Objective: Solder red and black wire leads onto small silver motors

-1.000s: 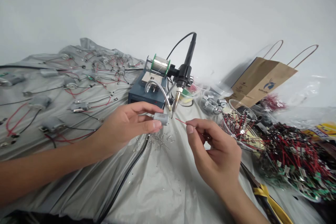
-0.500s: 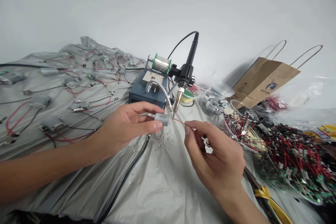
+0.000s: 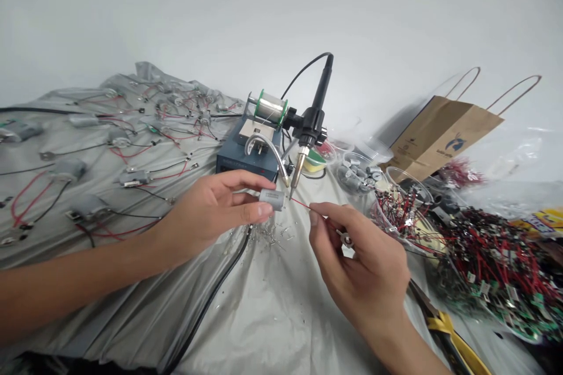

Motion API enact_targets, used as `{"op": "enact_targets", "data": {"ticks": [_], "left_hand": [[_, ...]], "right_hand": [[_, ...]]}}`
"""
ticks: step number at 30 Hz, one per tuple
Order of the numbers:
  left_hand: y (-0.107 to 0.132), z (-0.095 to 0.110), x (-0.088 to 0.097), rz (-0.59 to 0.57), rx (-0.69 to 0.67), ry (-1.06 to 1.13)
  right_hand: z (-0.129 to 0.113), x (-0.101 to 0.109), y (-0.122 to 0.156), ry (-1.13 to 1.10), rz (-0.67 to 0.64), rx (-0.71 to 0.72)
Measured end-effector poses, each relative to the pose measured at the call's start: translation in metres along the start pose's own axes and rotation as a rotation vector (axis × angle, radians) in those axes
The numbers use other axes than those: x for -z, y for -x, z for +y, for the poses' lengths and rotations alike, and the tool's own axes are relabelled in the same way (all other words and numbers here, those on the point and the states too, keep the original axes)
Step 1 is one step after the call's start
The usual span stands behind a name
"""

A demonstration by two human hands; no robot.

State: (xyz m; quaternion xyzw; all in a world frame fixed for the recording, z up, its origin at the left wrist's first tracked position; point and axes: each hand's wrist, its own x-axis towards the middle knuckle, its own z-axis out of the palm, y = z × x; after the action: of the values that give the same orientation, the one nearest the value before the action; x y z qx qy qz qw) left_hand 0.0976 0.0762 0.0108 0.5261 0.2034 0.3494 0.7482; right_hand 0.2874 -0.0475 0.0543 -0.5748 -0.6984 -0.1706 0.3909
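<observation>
Between thumb and fingers, my left hand (image 3: 220, 205) grips a small silver motor (image 3: 271, 200) by its body, its terminal end facing right. My right hand (image 3: 358, 258) pinches a thin red wire (image 3: 299, 203), whose far end reaches the motor's terminal end. A small metal and white piece (image 3: 346, 238) shows in the curl of my right fingers. The soldering iron (image 3: 313, 117) is clamped in a stand, tip down, right at the wire's end. Beside it, the bent metal solder guide tube (image 3: 277, 155) ends close to the tip. Whether tip and terminal touch, I cannot tell.
A blue soldering station (image 3: 233, 149) carries a solder spool (image 3: 270, 106). Several wired motors (image 3: 132, 177) lie at left. On the right are a tub of motors (image 3: 354, 173), a heap of wired boards (image 3: 492, 263), yellow-handled pliers (image 3: 453, 340) and a paper bag (image 3: 440, 135). A black cable (image 3: 215, 293) crosses the front.
Almost nothing differs. Both hands hold the motor and the red wire at the iron's tip as before, with only a tiny shift of my right hand.
</observation>
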Motion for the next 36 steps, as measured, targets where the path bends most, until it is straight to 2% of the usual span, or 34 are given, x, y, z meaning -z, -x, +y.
{"op": "enact_targets", "data": {"ticks": [20,36], "left_hand": [[-0.0019,0.0012,-0.001,-0.017,-0.006,0.028],[-0.001,0.0017,-0.0015,0.019,0.004,0.007]], "right_hand": [[0.0015,0.0001,0.0027,0.0,0.015,-0.011],[0.0001,-0.0005,0.0003,0.002,0.015,-0.002]]}}
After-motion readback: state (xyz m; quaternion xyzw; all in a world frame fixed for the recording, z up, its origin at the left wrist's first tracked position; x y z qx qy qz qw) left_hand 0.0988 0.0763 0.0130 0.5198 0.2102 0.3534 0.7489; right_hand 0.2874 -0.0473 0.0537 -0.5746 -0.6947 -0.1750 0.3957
